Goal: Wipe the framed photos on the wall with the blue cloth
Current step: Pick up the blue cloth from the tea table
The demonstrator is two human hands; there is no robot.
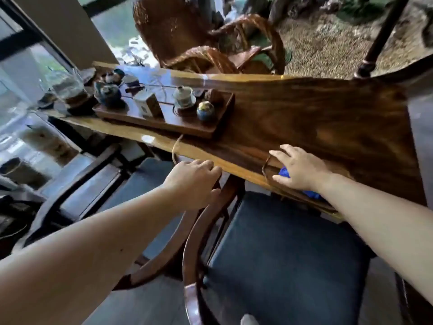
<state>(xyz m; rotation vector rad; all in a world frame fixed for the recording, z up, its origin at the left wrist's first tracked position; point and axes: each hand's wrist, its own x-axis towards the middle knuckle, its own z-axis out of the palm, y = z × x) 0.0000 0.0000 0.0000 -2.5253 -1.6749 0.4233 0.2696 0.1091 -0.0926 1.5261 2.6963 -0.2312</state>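
Note:
A blue cloth lies in a shallow wooden tray at the near edge of the long wooden table. My right hand rests flat on top of the cloth with its fingers spread, and only small blue bits show under the palm and by the wrist. My left hand grips the curved wooden armrest of the chair just below the table edge. No framed photos or wall are in view.
A dark-cushioned wooden chair stands right below me against the table. A wooden tea tray with teapots, cups and a small box sits at the table's left end. A wicker chair stands beyond the table. Windows are on the left.

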